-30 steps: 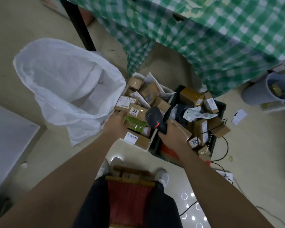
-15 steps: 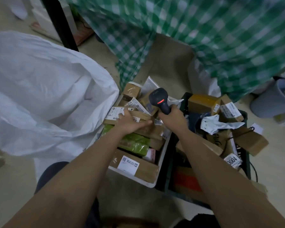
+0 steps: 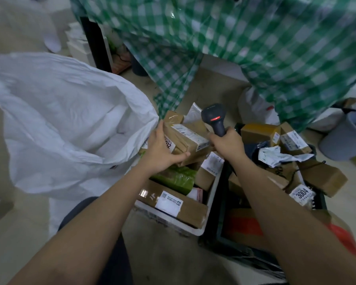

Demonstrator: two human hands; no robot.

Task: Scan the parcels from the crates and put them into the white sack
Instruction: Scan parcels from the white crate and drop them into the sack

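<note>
Head view: left hand (image 3: 162, 151) grips a brown cardboard parcel (image 3: 185, 138) labelled with a partly hidden number, held tilted above the white crate (image 3: 212, 202), just beside the open white sack (image 3: 60, 128). Right hand (image 3: 227, 144) grips the black scanner (image 3: 215, 120), its red light lit, touching the parcel's right end. Black crate (image 3: 220, 219) sits right of the white crate, full of parcels.

Brown cardboard parcel with white labels (image 3: 183, 138): formerly flat among the others in the white plastic crate (image 3: 195, 229), now raised and tilted, gripped by left hand (image 3: 162, 150). Black handheld barcode scanner (image 3: 214, 118): lifted higher in right hand (image 3: 227, 144), just beside the parcel.
</note>
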